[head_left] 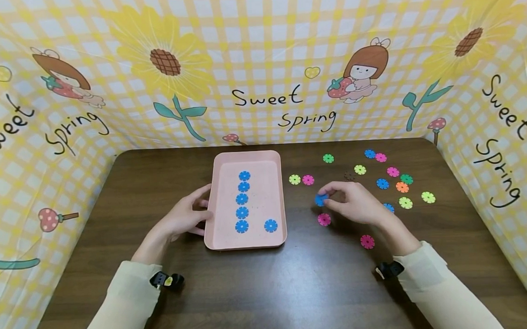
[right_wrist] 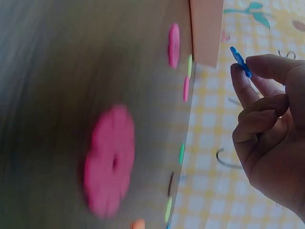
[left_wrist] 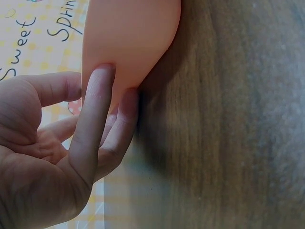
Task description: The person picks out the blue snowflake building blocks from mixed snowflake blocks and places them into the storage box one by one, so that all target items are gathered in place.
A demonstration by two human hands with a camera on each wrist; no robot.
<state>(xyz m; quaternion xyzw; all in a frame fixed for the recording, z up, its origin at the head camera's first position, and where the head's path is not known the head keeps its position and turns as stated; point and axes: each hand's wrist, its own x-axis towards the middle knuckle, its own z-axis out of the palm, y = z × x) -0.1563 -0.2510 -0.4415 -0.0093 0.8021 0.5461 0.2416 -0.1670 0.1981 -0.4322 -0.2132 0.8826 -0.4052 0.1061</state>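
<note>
My left hand (head_left: pixel 183 216) rests its fingertips against the outer left wall of a pink tray (head_left: pixel 278 193); in the left wrist view the fairly straight fingers (left_wrist: pixel 90 112) touch that wall. Inside the tray a column of several blue notched plastic discs (head_left: pixel 241 199) lies left of centre, and one more blue disc (head_left: pixel 270 225) sits apart at the lower right. Between thumb and index finger my right hand (head_left: pixel 355 202) pinches another blue notched disc (right_wrist: pixel 241 62), raised above the table to the tray's right. A pink disc (head_left: pixel 324 219) lies just below that hand.
Loose discs spread over the table's right side, among them green (head_left: pixel 328 158), yellow (head_left: pixel 428 197), orange (head_left: pixel 402 187), brown (head_left: pixel 349 175) and blue (head_left: pixel 383 183) ones. A magenta disc (head_left: pixel 367 242) lies nearer the front. Patterned cloth (head_left: pixel 258 60) walls in the dark wooden table (head_left: pixel 261 294).
</note>
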